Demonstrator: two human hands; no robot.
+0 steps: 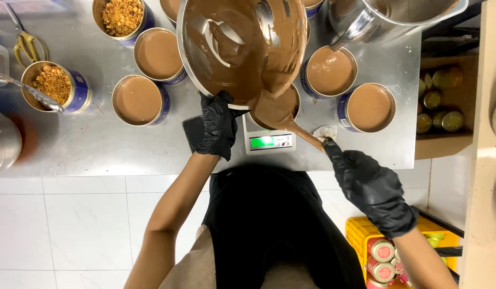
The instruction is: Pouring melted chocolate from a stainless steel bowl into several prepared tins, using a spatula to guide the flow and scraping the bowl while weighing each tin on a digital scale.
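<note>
My left hand, in a black glove, grips the rim of a large steel mixing bowl coated with brown chocolate batter and tips it toward me. My right hand, also gloved in black, holds a wooden spatula whose batter-covered blade sits at the bowl's lip. Batter runs off the lip into a round tin standing on a small digital scale.
Several filled tins, such as the tin to the right and the tin to the left, stand on the steel table. Two tins hold brown crumbs. Scissors lie far left. A steel pot sits at the back right. A yellow crate stands on the floor.
</note>
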